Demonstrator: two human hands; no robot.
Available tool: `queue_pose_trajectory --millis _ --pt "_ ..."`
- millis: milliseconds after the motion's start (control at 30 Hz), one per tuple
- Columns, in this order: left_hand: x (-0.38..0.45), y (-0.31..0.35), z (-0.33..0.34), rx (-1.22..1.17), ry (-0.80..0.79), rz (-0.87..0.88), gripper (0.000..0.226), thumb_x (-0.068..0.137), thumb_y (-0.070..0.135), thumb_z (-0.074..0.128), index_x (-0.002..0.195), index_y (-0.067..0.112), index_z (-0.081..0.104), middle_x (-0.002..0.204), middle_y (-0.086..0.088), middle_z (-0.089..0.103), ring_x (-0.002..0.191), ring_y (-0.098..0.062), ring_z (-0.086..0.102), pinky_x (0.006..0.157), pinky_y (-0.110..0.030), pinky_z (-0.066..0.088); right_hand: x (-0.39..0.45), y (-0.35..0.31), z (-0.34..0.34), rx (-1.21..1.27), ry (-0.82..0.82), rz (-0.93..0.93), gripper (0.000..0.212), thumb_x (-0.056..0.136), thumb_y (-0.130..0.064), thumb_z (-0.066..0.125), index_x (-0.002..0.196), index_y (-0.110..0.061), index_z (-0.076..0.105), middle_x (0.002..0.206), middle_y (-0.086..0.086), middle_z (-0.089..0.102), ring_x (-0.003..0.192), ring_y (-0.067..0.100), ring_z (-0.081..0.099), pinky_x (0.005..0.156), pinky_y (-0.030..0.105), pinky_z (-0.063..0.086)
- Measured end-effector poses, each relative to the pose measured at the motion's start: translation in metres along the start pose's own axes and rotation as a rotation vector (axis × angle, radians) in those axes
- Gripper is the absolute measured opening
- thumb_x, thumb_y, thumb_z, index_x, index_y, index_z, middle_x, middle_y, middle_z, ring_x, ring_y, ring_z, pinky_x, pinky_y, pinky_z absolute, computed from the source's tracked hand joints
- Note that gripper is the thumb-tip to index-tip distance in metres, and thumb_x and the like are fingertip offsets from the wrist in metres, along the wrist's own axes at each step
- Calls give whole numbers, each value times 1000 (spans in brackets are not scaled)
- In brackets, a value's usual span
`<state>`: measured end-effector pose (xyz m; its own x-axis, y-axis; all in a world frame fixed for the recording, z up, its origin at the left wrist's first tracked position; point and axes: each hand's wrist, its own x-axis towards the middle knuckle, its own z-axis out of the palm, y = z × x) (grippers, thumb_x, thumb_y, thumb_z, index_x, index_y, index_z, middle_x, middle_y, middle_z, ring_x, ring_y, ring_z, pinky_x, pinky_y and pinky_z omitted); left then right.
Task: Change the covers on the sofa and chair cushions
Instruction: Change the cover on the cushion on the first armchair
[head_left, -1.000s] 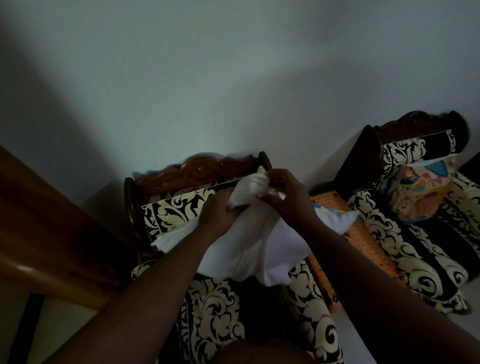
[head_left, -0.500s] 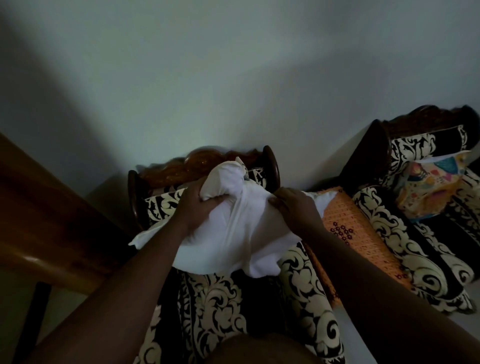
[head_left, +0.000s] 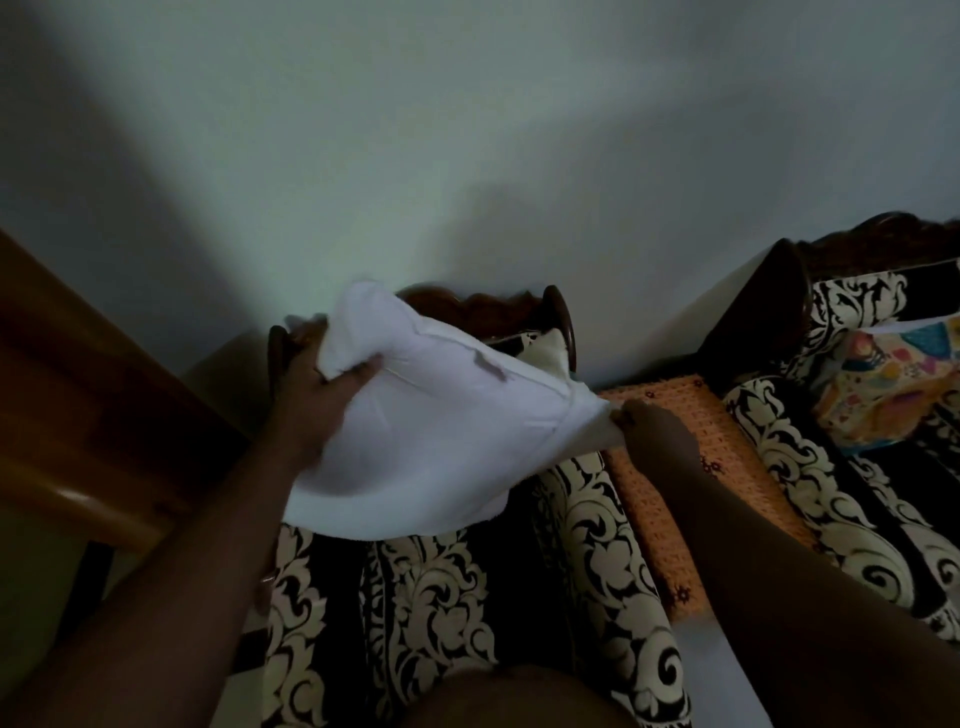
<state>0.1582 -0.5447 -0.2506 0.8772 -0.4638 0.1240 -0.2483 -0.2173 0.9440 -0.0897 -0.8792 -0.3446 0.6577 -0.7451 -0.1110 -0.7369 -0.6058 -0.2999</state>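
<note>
Head view, one moment, catalogued as we find it.

Item: white cushion (head_left: 431, 447), bare or in a plain white cover; we cannot tell which. We hold it in the air above the seat of the chair (head_left: 467, 613), stretched between both hands.

Item: left hand (head_left: 317, 387), fingers curled around the cushion's upper left corner, thumb beneath a bunched fold.

Item: right hand (head_left: 652, 421), fingertips pinching the cushion's right corner, pulling it taut.

Item: chair, carved wooden back, black-and-cream scroll upholstery on seat and arms; its patterned covers are in place.

Item: orange crocheted cloth (head_left: 691, 457), lying between the chair and the sofa (head_left: 841, 499).

Item: multicoloured cushion (head_left: 893, 379), resting on the sofa, printed cover on.

Item: wooden furniture (head_left: 78, 415) at left, function unclear.

Progress, by our judgement: early to middle. One cushion is in hand with a seam or opening line visible across its face; no fresh patterned cover is seen near it. Dressing this cushion and setting it on the chair remain; we cannot tell the status of the others.
</note>
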Motion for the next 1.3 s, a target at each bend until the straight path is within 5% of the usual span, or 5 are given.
queue_pose_trajectory --millis 167,300,833,1067,1300 --pt "14 -18 -34 -98 186 -162 17 91 37 74 106 28 71 87 26 74 81 12 66 88 -22 52 -3 5 17 113 -84 -10 24 102 -35 51 106 -19 68 103 10 67 88 21 58 74 32 42" --pt "15 -32 -14 177 18 -123 68 90 46 74 147 17 50 143 4 55 129 -16 53 109 -35 41 -15 -43 36 184 -148 -121 24 101 -30 56 101 -11 71 104 14 68 96 30 62 73 32 40" --pt "26 -143 93 844 -376 -116 65 101 52 50 151 13 36 143 -21 49 126 -43 50 96 -52 46 -93 -42 13 623 39 236 26 107 -35 45 89 -21 59 82 2 57 75 18 53 65 32 41" --pt "-29 -109 171 577 -857 -11 90 91 60 62 160 19 21 163 -9 28 148 -30 31 118 -44 31 -153 -33 31 913 -17 375 31 96 -51 55 88 -23 63 99 23 63 94 44 65 74 63 57" --pt "-131 -100 208 560 -1213 201 127 58 81 75 161 36 15 165 14 23 147 -7 27 118 -35 31 -210 -8 13 1262 -10 458 30 103 -25 56 105 4 60 95 16 69 87 26 68 76 41 59"
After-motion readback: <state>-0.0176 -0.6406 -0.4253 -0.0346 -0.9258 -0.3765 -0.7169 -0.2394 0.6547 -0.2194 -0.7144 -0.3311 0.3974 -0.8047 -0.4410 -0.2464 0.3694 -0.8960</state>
